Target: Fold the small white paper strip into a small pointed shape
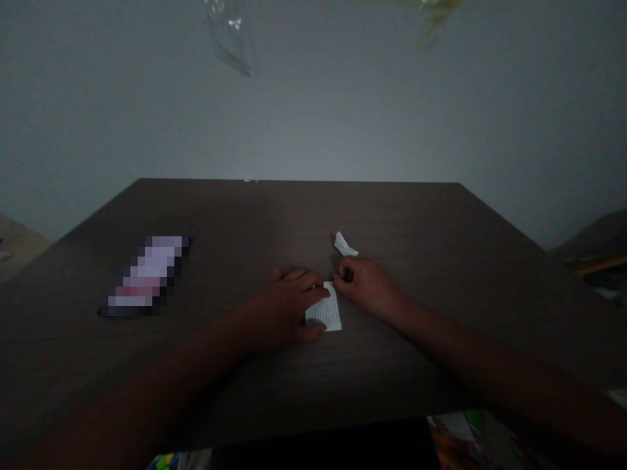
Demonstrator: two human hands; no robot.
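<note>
So the thing here is a small printed paper (333, 314), lying at the near middle of a dark wood-look table (294, 212), between the two hands. The left hand (294, 301) is palm down with fingers loosely spread, covering the paper's left part, thumb at the near edge and fingertips toward the far edge; looks more like it's steadying the sheet than gripping it. The right hand (361, 279) is curled up with thumb and index close together right by the far right corner, but honestly I can't tell if they're pinching the paper or just beside it. A bent white scrap (345, 245) sits just beyond that hand, and a phone-like thing (147, 274), blurred out, lies well off to the left. Handling-wise, I'd guess the sheet weighs basically nothing, is thin and floppy, creases easily and would tear if you yanked it. Probably slides around on that smooth top too, so light flat pressure on the left side makes sense. For a grip, I'd go for the right edge or far right corner, thumb and fingertip, nice and gentle.
</note>
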